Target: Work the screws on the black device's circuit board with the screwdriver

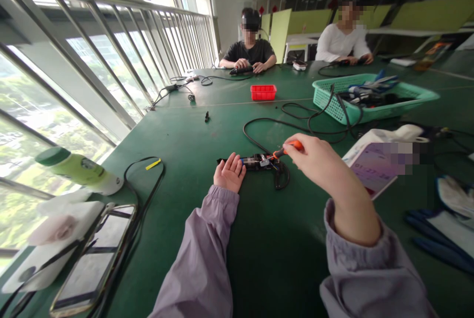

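Observation:
An opened black power tool with a looped handle lies on the green table in front of me, its inner parts exposed. My left hand rests palm up against its left end, fingers stretched out and partly covering it. In my right hand is a screwdriver with an orange and black handle. Its shaft slants down to the left, with the tip at the exposed middle of the tool. Whether the tip touches a screw is too small to tell. A black cord runs from the tool towards the back right.
A red divided tray and a small black part lie further back. The green basket holds tools and cables. At left are a bottle and a phone; at right, gloves and a boxy display. Two people sit opposite.

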The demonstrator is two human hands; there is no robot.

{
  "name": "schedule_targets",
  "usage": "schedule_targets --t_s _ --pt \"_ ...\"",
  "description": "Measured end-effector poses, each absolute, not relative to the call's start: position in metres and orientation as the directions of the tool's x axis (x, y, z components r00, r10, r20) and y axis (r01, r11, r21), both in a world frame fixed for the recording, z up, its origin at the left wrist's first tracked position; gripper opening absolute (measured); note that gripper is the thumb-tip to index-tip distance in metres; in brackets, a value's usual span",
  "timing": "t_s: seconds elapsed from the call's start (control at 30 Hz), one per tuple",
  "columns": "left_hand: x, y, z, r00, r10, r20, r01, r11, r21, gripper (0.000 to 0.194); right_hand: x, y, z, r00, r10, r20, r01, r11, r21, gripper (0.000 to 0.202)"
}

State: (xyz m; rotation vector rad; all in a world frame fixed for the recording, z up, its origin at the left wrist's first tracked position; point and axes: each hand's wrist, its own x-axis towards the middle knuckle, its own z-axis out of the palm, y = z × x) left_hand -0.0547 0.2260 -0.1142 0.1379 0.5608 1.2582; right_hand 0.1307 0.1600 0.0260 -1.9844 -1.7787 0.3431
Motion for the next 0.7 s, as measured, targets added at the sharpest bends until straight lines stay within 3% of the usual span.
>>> schedule_targets --t_s 0.1,0.23,0.33,0.43,0.53,0.7 --pt "-0.0545 0.2258 -0.1143 0.192 0.925 -0.327 -0.867 0.315 0.385 0.042 0.1293 0.1583 0.0295 0.148 0.988 0.037 0.869 -0.112 -0.482 0.051" --pt "-0.0540 0.2263 -0.1130 0.191 0.922 -0.336 -0.871 0.317 0.374 0.042 0.1307 0.1603 0.0253 0.141 0.972 0.186 0.868 -0.031 -0.496 0.034" --pt "-0.0541 0.2263 -0.1129 0.196 0.923 -0.331 -0.865 0.322 0.385 0.042 0.1334 0.1626 0.0205 0.152 0.941 0.301 0.861 0.024 -0.508 0.042" --pt "-0.0541 0.2254 -0.1135 0.196 0.926 -0.324 -0.861 0.321 0.395 0.042 0.1334 0.1625 0.0211 0.173 0.963 0.206 0.850 -0.041 -0.525 0.035" --pt "-0.0536 0.2246 -0.1136 0.194 0.927 -0.322 -0.863 0.317 0.394 0.042 0.1310 0.1617 0.0241 0.193 0.978 0.076 0.842 -0.126 -0.525 0.048" --pt "-0.0530 0.2242 -0.1116 0.196 0.923 -0.331 -0.868 0.320 0.379 0.042 0.1321 0.1645 0.0213 0.214 0.951 0.225 0.831 -0.056 -0.554 0.032"
